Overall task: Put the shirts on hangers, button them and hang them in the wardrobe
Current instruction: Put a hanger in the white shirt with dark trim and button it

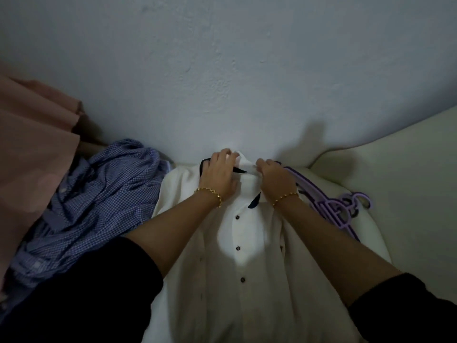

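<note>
A white shirt with dark buttons lies flat in front of me, its placket buttoned down the middle. My left hand and my right hand both grip the shirt's collar at the top, near the wall. Dark trim, perhaps a dark hanger, shows at the collar's edges. Several purple hangers lie just to the right of my right wrist. A blue checked shirt lies crumpled on the left.
A pale wall rises right behind the collar. Pink cloth hangs at the far left. The cream surface carries on to the right of the hangers.
</note>
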